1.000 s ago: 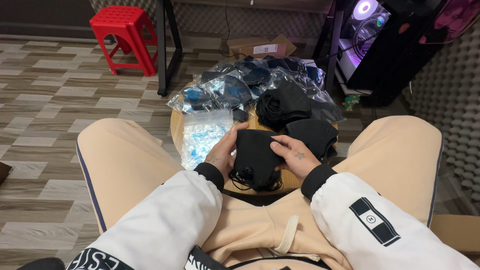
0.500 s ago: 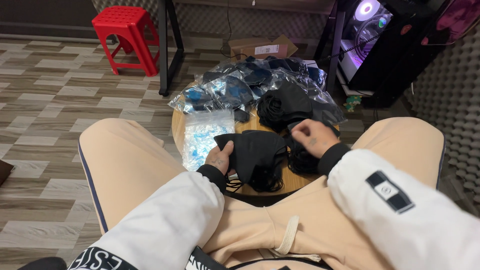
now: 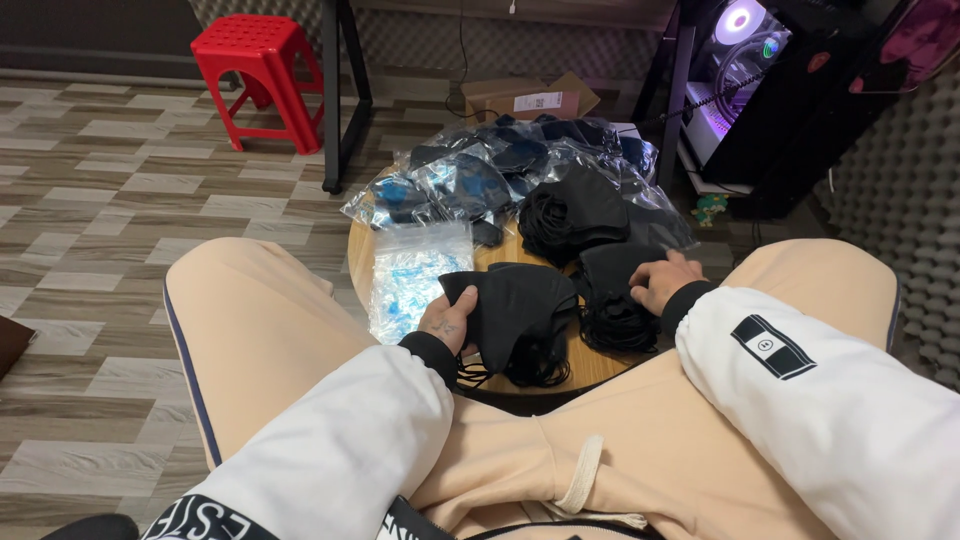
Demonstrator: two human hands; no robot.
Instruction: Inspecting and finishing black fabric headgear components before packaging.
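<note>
The left hand (image 3: 446, 322) is gripping a black face mask (image 3: 515, 310) at its left edge, over the round wooden bench (image 3: 585, 368); keeping that pinch flat should prevent creasing. The mask's long axis is running left-right, loops dangling toward the person. Farther right, the right hand (image 3: 662, 280) is resting open-fingered on a black mask stack (image 3: 612, 290).

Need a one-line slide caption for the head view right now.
Left hand holds a black mask over a round wooden table; right hand rests on a mask pile.
</note>
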